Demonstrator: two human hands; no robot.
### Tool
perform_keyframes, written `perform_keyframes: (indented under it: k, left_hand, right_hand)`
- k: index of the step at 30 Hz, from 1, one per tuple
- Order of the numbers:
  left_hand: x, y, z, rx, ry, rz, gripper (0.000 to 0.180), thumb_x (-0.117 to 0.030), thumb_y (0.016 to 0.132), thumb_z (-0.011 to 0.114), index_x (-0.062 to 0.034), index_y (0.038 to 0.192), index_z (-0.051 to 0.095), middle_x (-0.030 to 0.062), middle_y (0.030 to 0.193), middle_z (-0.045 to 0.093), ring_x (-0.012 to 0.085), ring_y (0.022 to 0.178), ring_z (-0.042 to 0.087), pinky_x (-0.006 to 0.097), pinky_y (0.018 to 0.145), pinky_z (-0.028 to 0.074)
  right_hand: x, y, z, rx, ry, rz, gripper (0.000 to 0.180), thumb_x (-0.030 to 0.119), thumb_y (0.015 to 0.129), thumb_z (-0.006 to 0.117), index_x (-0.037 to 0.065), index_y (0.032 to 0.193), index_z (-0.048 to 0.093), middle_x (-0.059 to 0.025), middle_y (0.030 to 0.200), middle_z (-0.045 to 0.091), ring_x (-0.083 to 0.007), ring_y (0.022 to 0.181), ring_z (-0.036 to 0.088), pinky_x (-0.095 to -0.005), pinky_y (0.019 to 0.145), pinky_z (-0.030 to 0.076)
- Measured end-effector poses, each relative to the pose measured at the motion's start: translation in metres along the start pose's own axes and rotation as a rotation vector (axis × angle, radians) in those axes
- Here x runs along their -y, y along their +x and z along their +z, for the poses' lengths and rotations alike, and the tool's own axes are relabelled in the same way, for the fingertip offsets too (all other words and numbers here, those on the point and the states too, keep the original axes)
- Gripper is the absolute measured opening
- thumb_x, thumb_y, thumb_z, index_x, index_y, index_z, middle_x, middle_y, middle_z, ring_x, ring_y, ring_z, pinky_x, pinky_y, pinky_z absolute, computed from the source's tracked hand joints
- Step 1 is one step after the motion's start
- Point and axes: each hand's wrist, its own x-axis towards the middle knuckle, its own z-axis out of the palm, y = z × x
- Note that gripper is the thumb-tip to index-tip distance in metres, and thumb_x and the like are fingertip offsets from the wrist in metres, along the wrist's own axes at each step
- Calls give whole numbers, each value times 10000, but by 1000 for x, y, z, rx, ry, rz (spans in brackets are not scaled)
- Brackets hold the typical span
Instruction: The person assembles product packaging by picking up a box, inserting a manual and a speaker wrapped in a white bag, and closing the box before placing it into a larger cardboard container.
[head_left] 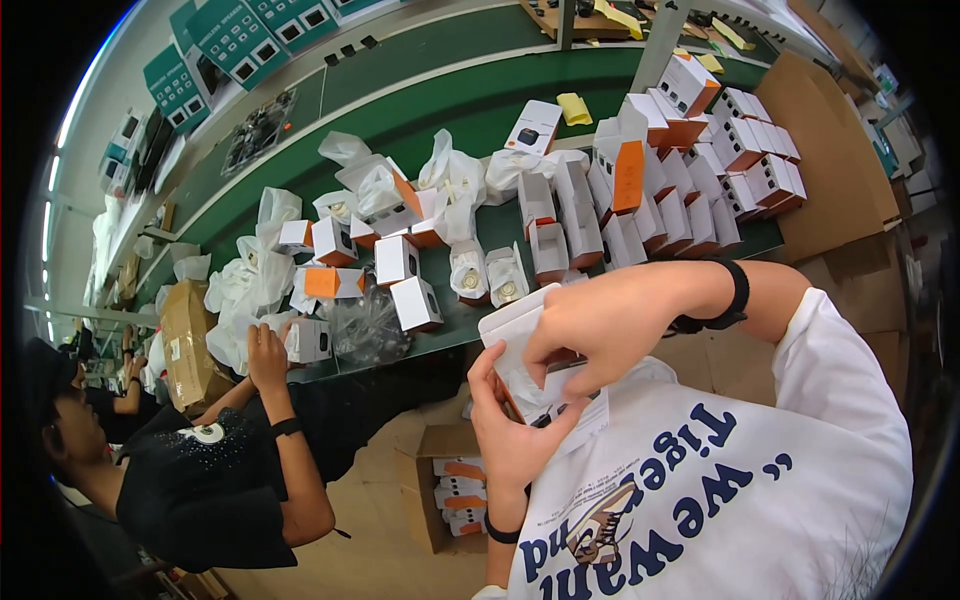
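Close to my chest, a small white cardboard box (518,378) with its flap raised is gripped by my left hand (512,430). The fingers wrap its far side and the thumb lies along the near side. My right hand (600,325) is over the box's opening, fingers bent inward and fingertips at or in it; what they pinch, if anything, is hidden. Just beyond, at the table's edge, two open boxes (507,276) hold pale round items in plastic wrapping. Tall open empty-looking white boxes (578,215) stand to their right.
Stacked white-and-orange boxes (765,160) fill the table's right, beside a large cardboard sheet (830,160). Plastic-bagged items (245,285) and loose boxes crowd the left. A co-worker in black (220,470) handles a box at left. A carton (430,500) of boxes sits on the floor.
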Motion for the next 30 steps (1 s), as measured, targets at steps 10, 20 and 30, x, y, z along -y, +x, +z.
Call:
perform_keyframes:
  k: [10, 20, 30]
  left_hand:
    - [-7, -5, 4, 9, -9, -35, 930, -171, 635, 956, -49, 1398, 438, 137, 1144, 633, 201, 986, 646, 337, 846, 535]
    - [-12, -9, -1, 42, -89, -150, 967, -35, 634, 917, -64, 1434, 375, 147, 1312, 541, 227, 1186, 573, 372, 1010, 479]
    - [-10, -10, -8, -1, -57, -32, 945, -167, 640, 961, -55, 1409, 422, 154, 1174, 635, 215, 1042, 645, 345, 908, 530]
  right_hand:
    - [-8, -10, 22, -70, 61, -40, 187, 107, 859, 622, -32, 944, 714, -214, 751, 684, -392, 734, 661, -421, 702, 534]
    - [-5, -2, 30, -50, 31, -72, 250, 49, 880, 637, -41, 1092, 734, -224, 865, 731, -358, 769, 700, -397, 731, 557]
    - [4, 1, 27, -71, -49, -46, 246, 55, 884, 633, -23, 1095, 734, -193, 940, 746, -346, 833, 711, -407, 772, 565]
